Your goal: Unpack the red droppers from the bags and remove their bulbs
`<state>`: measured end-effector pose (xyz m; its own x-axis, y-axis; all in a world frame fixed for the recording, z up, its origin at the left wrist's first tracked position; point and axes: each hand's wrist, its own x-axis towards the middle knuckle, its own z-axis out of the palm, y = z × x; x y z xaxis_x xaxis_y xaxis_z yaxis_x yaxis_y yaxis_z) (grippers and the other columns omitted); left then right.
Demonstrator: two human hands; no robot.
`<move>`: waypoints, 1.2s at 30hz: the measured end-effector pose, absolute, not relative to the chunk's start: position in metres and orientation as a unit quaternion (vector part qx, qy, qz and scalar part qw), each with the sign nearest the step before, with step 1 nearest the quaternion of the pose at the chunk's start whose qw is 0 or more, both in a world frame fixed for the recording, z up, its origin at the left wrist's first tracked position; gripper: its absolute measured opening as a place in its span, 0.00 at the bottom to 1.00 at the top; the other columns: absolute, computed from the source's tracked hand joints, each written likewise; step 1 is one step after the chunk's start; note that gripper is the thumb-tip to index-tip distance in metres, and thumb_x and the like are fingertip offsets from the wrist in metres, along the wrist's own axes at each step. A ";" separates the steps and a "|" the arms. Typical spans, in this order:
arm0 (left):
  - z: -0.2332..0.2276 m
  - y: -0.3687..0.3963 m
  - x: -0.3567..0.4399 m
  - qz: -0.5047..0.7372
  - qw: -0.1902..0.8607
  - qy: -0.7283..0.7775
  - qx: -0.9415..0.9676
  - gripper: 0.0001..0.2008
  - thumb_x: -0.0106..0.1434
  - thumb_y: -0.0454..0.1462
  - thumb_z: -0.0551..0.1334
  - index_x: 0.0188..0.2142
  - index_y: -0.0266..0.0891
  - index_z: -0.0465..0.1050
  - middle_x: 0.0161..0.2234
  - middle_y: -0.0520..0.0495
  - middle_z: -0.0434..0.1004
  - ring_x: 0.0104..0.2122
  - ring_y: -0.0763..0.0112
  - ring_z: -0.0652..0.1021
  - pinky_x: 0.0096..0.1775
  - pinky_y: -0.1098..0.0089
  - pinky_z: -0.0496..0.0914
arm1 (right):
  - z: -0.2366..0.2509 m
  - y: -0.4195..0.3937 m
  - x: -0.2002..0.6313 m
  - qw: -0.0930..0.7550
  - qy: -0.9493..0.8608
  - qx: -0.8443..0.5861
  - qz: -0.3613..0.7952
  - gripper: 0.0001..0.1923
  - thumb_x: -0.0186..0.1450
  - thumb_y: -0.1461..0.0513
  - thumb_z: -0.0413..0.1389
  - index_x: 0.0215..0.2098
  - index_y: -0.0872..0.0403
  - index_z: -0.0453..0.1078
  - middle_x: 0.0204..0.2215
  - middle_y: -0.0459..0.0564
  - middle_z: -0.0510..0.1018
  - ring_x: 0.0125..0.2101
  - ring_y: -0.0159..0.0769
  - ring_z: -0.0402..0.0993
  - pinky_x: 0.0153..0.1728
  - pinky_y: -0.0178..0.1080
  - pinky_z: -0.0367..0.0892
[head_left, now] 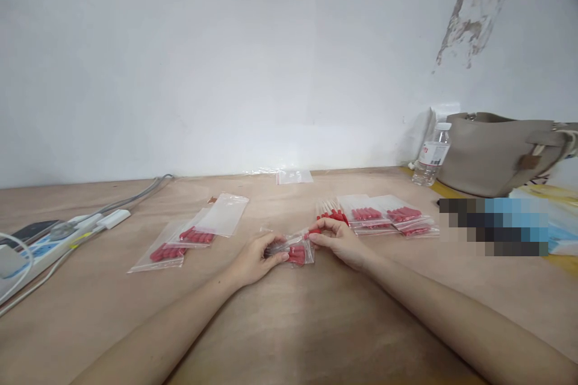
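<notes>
My left hand (264,257) grips a small clear zip bag (310,255), thumb in front and fingers behind. Inside the bag lie several short red cylinders (297,251). At the bag's right end, my right hand (336,242) is closed in a pinch on a small red piece (315,231), touching or very near the bag's edge. Most of that piece is hidden by the fingers. Just behind my right hand, a bunch of pale pointed sticks with red ends (332,212) rests on the wooden table (289,325).
Filled bags of red pieces (168,251) and a flat pale bag (223,215) lie left; more filled bags (366,214) lie right. Another bag (294,177) is by the wall. A power strip (49,246), water bottle (432,153) and grey handbag (492,150) flank the table.
</notes>
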<state>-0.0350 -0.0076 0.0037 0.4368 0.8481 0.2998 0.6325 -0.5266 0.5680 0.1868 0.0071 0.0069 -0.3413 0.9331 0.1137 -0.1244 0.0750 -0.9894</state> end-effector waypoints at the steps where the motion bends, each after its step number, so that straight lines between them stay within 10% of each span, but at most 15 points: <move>1: 0.004 -0.008 -0.036 0.284 0.186 0.452 0.825 0.17 0.57 0.47 0.57 0.42 0.39 0.68 0.38 0.48 0.73 0.35 0.69 0.73 0.36 0.70 0.67 | 0.011 0.008 0.190 0.451 -0.584 -0.354 0.575 0.14 0.48 0.57 0.61 0.29 0.57 0.67 0.26 0.45 0.75 0.26 0.26 0.69 0.32 0.33 0.66; 6: 0.008 -0.010 -0.044 0.277 0.128 0.489 0.817 0.20 0.54 0.49 0.59 0.42 0.40 0.68 0.33 0.50 0.74 0.26 0.73 0.71 0.30 0.71 0.66 | 0.053 0.019 0.227 0.407 -0.644 -0.417 0.496 0.14 0.48 0.55 0.61 0.27 0.57 0.69 0.23 0.47 0.75 0.23 0.28 0.69 0.27 0.33 0.65; 13: 0.010 -0.010 -0.048 0.270 0.096 0.490 0.823 0.20 0.53 0.49 0.60 0.40 0.40 0.69 0.31 0.50 0.73 0.24 0.75 0.70 0.28 0.73 0.65 | 0.054 0.044 0.229 0.564 -0.665 -0.450 0.191 0.12 0.52 0.56 0.59 0.31 0.56 0.71 0.28 0.49 0.73 0.27 0.32 0.70 0.30 0.36 0.67; 23: 0.010 -0.009 -0.048 0.271 0.104 0.488 0.823 0.18 0.53 0.49 0.59 0.38 0.39 0.69 0.31 0.50 0.72 0.25 0.73 0.70 0.28 0.73 0.65 | 0.005 0.044 0.183 0.233 -0.842 -0.460 -0.160 0.08 0.60 0.58 0.53 0.32 0.51 0.72 0.32 0.50 0.74 0.35 0.37 0.67 0.39 0.43 0.54; 36: 0.011 -0.008 -0.048 0.259 0.151 0.417 0.858 0.20 0.56 0.46 0.58 0.46 0.40 0.67 0.47 0.45 0.69 0.46 0.64 0.70 0.48 0.64 0.64 | 0.024 0.017 0.193 0.348 -0.788 -0.508 0.004 0.06 0.58 0.63 0.51 0.27 0.53 0.70 0.26 0.45 0.73 0.30 0.32 0.66 0.34 0.37 0.53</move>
